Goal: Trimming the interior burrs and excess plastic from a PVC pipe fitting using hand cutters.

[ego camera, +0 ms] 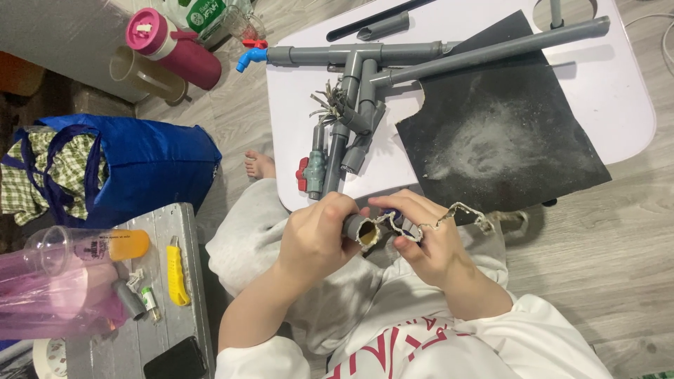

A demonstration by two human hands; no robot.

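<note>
Wooden floor lies under a white surface [625,91] carrying grey pipes [365,77], and below its edge the left hand [316,235] grips a short pipe piece [359,230] while the right hand [425,242] pinches a crumpled strip [460,210] touching its open end.

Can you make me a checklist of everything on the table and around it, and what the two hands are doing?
Surface: white table with a dusty black mat on it.
Job's things: short grey pipe piece; crinkled strip trailing from it.
Clutter: joined grey pipes with a blue tap and a red-handled valve.
Grips: left hand wraps the pipe piece; right hand pinches the strip.
Cables: white cord, top right edge.
Surroundings: blue bag, pink bottle, yellow cutter, wooden floor.
</note>
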